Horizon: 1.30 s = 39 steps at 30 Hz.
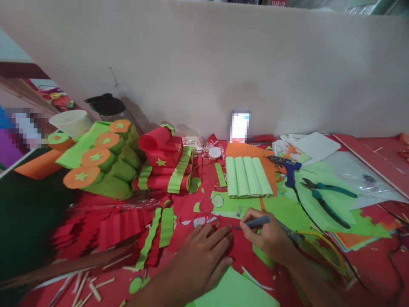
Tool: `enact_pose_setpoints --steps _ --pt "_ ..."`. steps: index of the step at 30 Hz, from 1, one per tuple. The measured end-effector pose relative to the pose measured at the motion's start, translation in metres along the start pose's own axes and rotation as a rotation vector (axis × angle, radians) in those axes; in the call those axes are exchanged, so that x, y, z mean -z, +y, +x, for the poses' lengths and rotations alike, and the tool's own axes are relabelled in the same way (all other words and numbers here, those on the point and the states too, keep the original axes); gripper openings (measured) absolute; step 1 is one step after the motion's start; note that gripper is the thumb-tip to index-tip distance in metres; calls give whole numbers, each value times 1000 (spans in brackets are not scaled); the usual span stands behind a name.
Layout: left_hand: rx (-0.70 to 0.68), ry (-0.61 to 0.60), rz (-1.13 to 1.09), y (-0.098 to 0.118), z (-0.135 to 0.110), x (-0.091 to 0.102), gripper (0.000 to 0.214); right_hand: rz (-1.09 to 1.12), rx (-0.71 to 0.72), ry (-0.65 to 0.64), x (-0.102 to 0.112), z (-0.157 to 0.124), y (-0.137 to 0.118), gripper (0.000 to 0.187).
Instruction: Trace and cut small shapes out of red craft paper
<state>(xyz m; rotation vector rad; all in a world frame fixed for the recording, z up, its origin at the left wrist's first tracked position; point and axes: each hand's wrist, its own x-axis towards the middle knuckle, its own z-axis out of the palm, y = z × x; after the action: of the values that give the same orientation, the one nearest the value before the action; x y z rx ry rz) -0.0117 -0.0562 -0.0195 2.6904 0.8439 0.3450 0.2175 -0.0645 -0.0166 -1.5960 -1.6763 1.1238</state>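
My left hand [206, 247] lies flat with its fingers stretched out over red paper [241, 251]. In my right hand [266, 234] is a dark grey marker [258, 222], its tip down at the red paper just right of my left fingertips. A small grey cap [239, 210] lies above the marker on light green paper. Under my right wrist are scissors with yellow handles [334, 251], partly covered by the arm. A light green sheet [236, 292] lies below my left hand. Beyond my hands sits a pale green piece rolled into several tubes [249, 177].
Pliers [329, 200] and a blue glue gun [290, 168] with its cord lie right. A red and green paper model [162, 162] and a green and orange one [105, 157] stand left. Another person's arm [83, 264] reaches in there. A lit phone [240, 126] leans on the wall.
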Motion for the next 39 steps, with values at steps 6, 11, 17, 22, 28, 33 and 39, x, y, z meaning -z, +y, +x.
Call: enact_pose_setpoints --steps 6,11,17,22,28,33,39 --pt "23 -32 -47 0 1 4 37 -4 -4 -8 2 -2 -3 11" --pt "24 -60 -62 0 2 5 37 -36 6 -19 1 0 -3 10" --pt "15 -85 -55 -1 2 4 39 -47 30 -33 1 1 -2 8" --pt "40 -117 -92 -1 2 7 39 -32 30 -34 1 0 0 8" --pt "48 -104 -141 -3 2 8 39 -32 37 -31 1 -1 0 9" --pt "76 -98 -188 -3 2 10 38 -15 43 -47 1 -2 -1 9" --pt "105 -96 -249 -4 4 12 37 -19 50 -69 1 -1 0 9"
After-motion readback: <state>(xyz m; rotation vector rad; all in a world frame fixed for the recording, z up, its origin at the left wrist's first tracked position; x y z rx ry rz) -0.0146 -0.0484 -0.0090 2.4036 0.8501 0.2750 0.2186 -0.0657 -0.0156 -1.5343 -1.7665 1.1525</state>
